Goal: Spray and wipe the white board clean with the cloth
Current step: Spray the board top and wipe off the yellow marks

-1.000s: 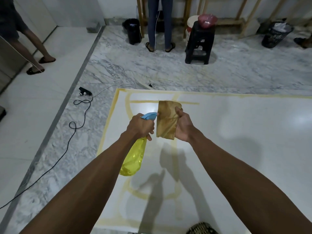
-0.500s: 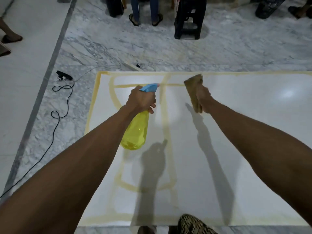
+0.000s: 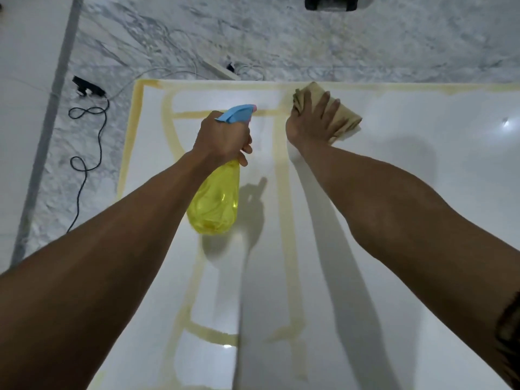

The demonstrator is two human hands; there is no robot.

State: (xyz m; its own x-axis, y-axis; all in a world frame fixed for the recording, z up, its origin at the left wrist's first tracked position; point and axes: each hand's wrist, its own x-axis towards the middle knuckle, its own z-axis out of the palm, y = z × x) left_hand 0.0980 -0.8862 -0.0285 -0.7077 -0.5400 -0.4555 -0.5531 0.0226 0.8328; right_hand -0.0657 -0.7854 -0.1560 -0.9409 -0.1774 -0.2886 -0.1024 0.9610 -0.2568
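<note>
White board [image 3: 408, 192] is laid flat on the marble floor [image 3: 309, 38], marked with yellow lines [image 3: 284, 220]. Seen from the head camera, the cloth [image 3: 344, 118] is pressed against its far edge by the right hand [image 3: 311, 121], fingers spread flat. A yellow spray bottle [image 3: 215, 202] is gripped at the neck by the left hand [image 3: 222, 140], held above the board; a black cable [image 3: 84, 153] is coiled beside it

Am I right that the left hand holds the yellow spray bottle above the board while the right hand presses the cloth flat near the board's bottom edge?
Not quite: the head view shows the right hand pressing the cloth near the board's top edge, not the bottom. The rest holds: the left hand holds the yellow spray bottle above the board.
</note>
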